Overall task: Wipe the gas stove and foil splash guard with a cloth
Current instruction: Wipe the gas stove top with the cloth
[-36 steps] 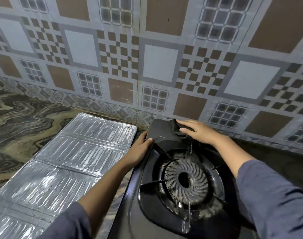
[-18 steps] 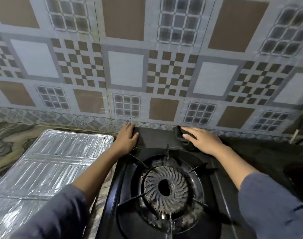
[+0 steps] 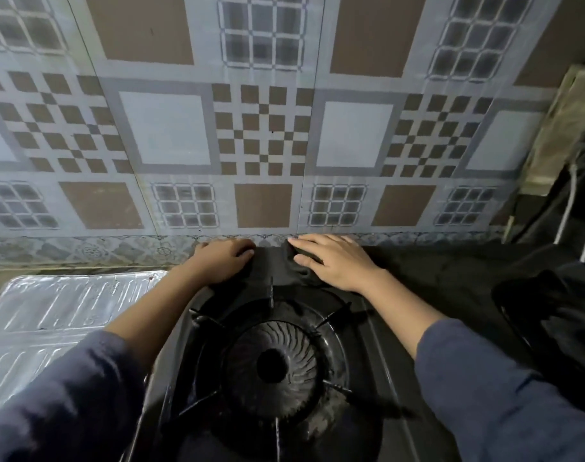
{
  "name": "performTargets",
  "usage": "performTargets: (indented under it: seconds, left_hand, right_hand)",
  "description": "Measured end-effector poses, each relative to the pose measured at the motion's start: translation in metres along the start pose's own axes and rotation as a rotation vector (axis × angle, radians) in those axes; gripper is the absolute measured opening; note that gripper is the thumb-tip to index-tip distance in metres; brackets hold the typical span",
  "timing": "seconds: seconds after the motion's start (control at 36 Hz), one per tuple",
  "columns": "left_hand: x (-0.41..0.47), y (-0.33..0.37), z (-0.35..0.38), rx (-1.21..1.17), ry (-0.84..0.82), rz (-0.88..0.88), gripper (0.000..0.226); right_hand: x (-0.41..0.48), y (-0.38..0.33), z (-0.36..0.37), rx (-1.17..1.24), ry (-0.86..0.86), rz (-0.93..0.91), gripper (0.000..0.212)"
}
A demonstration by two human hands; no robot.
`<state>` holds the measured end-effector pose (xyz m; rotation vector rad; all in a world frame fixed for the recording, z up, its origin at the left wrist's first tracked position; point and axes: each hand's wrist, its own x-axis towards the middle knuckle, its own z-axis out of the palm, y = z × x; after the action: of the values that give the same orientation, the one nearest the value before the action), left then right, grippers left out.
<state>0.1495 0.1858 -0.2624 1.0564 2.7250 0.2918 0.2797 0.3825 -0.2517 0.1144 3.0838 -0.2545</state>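
Note:
The black gas stove (image 3: 377,355) fills the lower middle, its round burner (image 3: 272,365) ringed by pot-support prongs. My right hand (image 3: 334,263) presses a dark cloth (image 3: 297,273) flat against the stove's back right edge. My left hand (image 3: 222,260) grips the stove's back left corner, fingers curled over it. The silver foil splash guard (image 3: 61,315) lies flat on the counter to the left of the stove, apart from both hands.
A patterned tile wall (image 3: 267,128) rises right behind the stove. A dark bundle (image 3: 551,315) sits on the dark counter at the right, with cables and a board in the far right corner.
The view has swung right and closer. My left hand slid from the stove's left side to its back corner. The right hand stays on the cloth at the back edge.

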Motion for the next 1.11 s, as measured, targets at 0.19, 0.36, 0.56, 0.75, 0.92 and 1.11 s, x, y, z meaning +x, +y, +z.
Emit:
performTargets:
  seconds: [0.19, 0.36, 0.56, 0.75, 0.92, 1.11]
  left_hand:
    - [0.005, 0.026, -0.007, -0.041, -0.084, 0.08, 0.035]
    - [0.013, 0.057, -0.009, 0.008, -0.141, 0.112, 0.037]
    - [0.024, 0.102, -0.003, -0.027, -0.201, 0.148, 0.037]
    - [0.035, 0.138, 0.008, -0.05, -0.181, 0.162, 0.039]
    - [0.04, 0.161, 0.015, -0.045, -0.151, 0.169, 0.041]
    - [0.043, 0.18, 0.02, -0.048, -0.13, 0.178, 0.041]
  right_hand:
    - [-0.005, 0.012, 0.001, 0.038, 0.026, -0.004, 0.047]
    - [-0.023, 0.039, -0.002, 0.068, 0.037, 0.054, 0.047]
    - [-0.05, 0.087, -0.006, 0.071, 0.058, 0.172, 0.045]
    - [-0.075, 0.127, -0.01, 0.052, 0.069, 0.264, 0.045]
    - [-0.087, 0.147, -0.013, 0.048, 0.072, 0.294, 0.045]
    - [-0.09, 0.158, -0.011, 0.037, 0.097, 0.312, 0.046]
